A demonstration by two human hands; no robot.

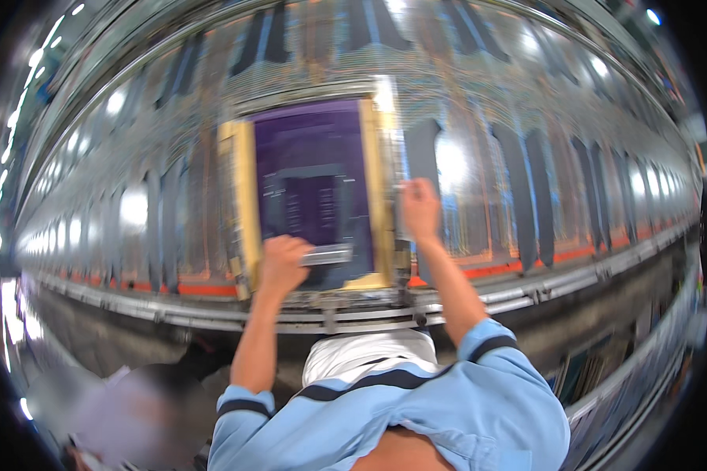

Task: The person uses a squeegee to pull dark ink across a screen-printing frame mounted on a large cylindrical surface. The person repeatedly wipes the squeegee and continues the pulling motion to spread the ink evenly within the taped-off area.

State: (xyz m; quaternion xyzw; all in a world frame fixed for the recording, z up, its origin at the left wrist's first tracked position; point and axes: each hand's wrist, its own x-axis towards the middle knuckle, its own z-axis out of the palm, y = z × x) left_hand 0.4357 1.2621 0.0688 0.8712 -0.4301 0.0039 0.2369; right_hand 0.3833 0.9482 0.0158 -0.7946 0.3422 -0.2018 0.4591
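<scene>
A screen-printing frame (pixel 376 196) with tape-covered borders and a purple mesh (pixel 306 133) lies flat on the long table in front of me. My left hand (pixel 284 263) is closed around one end of a pale, bar-shaped squeegee (pixel 328 254). The squeegee lies across the near part of the mesh, over a dark ink patch. At the frame's right side my right hand (pixel 420 206) has its fingers curled closed on the edge. Motion blurs both hands a little, and the right fingertips are partly hidden.
Dark, sock-shaped fabric pieces (pixel 515 192) lie in rows along the shiny table (pixel 471 212). A metal rail (pixel 291 320) runs along its near edge. Flat panels (pixel 585 369) stand in a rack at lower right. Another person (pixel 126 416) is at lower left, blurred.
</scene>
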